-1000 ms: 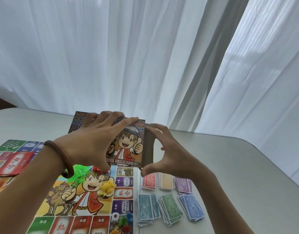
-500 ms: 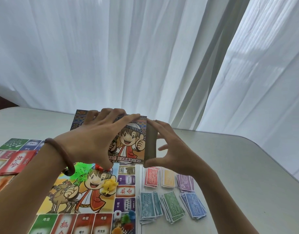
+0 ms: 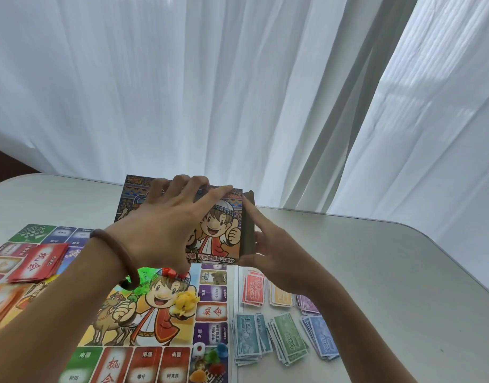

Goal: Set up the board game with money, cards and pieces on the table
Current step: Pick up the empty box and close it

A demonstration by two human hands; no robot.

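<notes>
Closest to us, little coloured pieces and a die sit on the corner of the board. Just right of the board lie the money piles, thin and loose. An arm swinging low could sweep them across the table. Further out, red cards rest on the board's left side. Past them, both hands hold the game box tipped up at the board's far end. The left hand has its fingers wrapped round the top. The right hand pinches the brown side. If a grip slips, the box could drop and scatter the green pieces and yellow pieces.
</notes>
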